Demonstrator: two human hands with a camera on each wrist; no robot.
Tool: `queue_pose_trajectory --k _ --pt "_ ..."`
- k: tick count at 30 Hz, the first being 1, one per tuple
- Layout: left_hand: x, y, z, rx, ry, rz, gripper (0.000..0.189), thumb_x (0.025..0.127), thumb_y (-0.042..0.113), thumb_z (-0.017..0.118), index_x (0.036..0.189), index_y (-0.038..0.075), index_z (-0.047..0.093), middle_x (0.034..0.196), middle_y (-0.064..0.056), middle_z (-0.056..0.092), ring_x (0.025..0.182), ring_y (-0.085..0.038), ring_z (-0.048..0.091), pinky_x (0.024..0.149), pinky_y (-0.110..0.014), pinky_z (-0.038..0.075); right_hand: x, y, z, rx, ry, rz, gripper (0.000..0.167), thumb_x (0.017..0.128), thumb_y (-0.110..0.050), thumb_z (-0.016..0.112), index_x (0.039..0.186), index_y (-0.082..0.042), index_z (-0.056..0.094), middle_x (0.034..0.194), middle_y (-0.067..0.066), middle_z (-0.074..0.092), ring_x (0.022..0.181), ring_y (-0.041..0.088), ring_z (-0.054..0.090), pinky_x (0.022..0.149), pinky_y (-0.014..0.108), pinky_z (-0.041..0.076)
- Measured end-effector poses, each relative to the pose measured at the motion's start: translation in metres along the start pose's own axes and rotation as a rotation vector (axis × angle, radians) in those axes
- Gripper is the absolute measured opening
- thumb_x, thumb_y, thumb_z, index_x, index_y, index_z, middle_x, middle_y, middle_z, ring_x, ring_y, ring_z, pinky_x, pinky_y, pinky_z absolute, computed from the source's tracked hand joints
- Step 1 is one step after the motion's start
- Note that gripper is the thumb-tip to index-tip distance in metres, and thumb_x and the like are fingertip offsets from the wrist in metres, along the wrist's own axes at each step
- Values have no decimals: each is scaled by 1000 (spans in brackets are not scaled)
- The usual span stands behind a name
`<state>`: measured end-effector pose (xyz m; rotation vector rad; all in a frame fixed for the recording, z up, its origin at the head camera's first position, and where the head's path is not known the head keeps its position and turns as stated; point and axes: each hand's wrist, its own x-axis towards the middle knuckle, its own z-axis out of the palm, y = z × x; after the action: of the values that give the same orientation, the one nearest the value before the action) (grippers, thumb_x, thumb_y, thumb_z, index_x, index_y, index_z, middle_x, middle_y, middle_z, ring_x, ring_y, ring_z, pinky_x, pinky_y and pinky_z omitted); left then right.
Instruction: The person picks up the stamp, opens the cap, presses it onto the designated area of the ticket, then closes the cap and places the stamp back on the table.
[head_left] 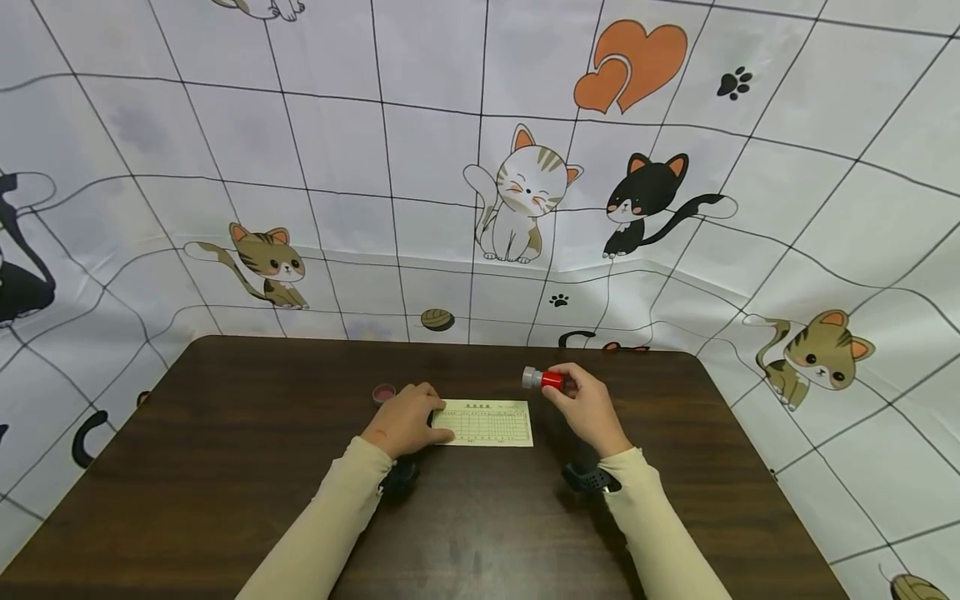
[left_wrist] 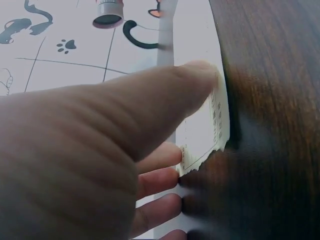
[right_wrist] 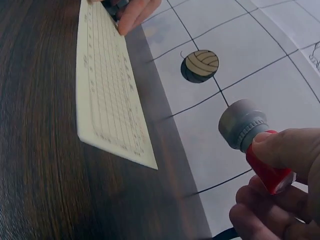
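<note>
My right hand point(head_left: 588, 408) holds a small stamp point(head_left: 542, 378) between thumb and fingers, above the table. The stamp has a red handle and a grey round head, which points left in the head view and shows closely in the right wrist view. My left hand point(head_left: 405, 419) rests at the left end of a pale yellow printed form point(head_left: 487, 423) with a ruled table on it. In the left wrist view the thumb point(left_wrist: 197, 80) presses on the form near its ragged end, with the other fingertips along the far edge.
A small round dish with a dark red inside point(head_left: 384, 392) sits on the table just beyond my left hand. The dark wooden table point(head_left: 247, 467) ends at a white curtain point(head_left: 337, 225) with cat prints, which surrounds the back and sides.
</note>
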<state>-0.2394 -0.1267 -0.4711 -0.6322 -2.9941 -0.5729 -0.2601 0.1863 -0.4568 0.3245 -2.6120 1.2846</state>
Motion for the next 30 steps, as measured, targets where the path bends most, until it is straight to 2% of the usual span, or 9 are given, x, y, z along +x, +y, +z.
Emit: queue_pose_trajectory --k 7,14,18,25,30 --pt "1 1 1 40 16 -18 54 85 43 85 124 6 76 123 -12 66 113 -32 63 95 -49 55 6 10 -1 68 18 19 34 93 -10 78 125 -4 66 108 16 71 94 26 67 83 33 57" --pt "0 5 2 46 49 -20 51 86 43 84 120 6 77 116 -11 68 103 -29 63 88 -46 55 10 9 -1 170 45 13 37 96 -9 74 131 -2 64 111 20 71 96 28 69 79 18 53" --pt "0 5 3 27 60 -11 50 87 42 84 121 7 76 115 -10 67 100 -28 62 86 -46 55 12 6 1 224 58 9 40 98 -10 72 137 -2 63 115 21 71 98 24 70 79 14 52" --pt "0 2 2 -19 26 -25 58 86 47 83 127 8 73 135 -15 62 125 -35 59 102 -51 51 13 4 3 245 50 -38 49 101 -9 68 147 1 56 128 26 67 112 35 69 90 13 51" --pt "-1 3 3 -24 1 -27 62 84 48 85 129 7 72 138 -16 61 127 -35 59 104 -52 50 9 -5 3 220 62 -29 44 98 -11 72 139 -1 61 118 21 68 107 30 66 90 13 50"
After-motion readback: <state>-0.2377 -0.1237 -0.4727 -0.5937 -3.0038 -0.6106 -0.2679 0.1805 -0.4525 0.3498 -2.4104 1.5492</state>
